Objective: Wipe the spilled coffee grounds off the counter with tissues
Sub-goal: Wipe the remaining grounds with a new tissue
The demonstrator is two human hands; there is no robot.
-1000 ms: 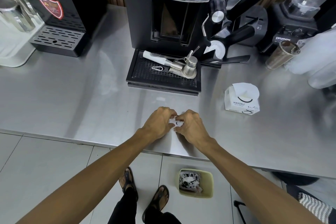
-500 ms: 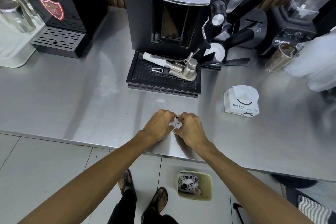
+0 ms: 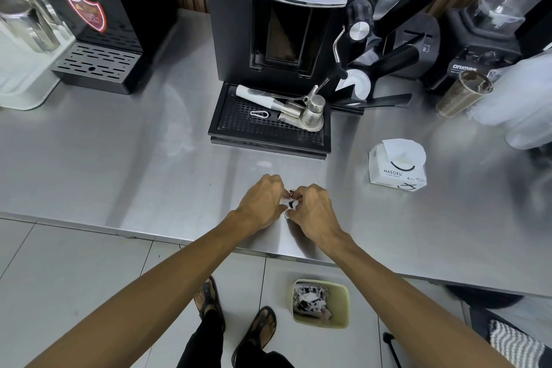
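Note:
Both hands meet over the steel counter point(image 3: 149, 158) near its front edge. My left hand point(image 3: 261, 202) and my right hand point(image 3: 312, 206) pinch a small crumpled white tissue point(image 3: 289, 204) between them; dark coffee grounds show in its folds. Most of the tissue is hidden under the curled fingers. A white tissue pack point(image 3: 397, 166) with a sheet sticking out stands on the counter to the right.
An espresso machine point(image 3: 286, 24) with a black drip tray point(image 3: 239, 125) stands behind the hands. A blender point(image 3: 484, 39) and a ribbed cup point(image 3: 461, 97) are at the back right, a black dispenser point(image 3: 98, 24) at the back left. A bin point(image 3: 343, 302) with used tissues sits on the floor below.
The hands have stayed at the same spot on the counter and worked the tissue into a tighter wad; dark grounds now show between the fingers.

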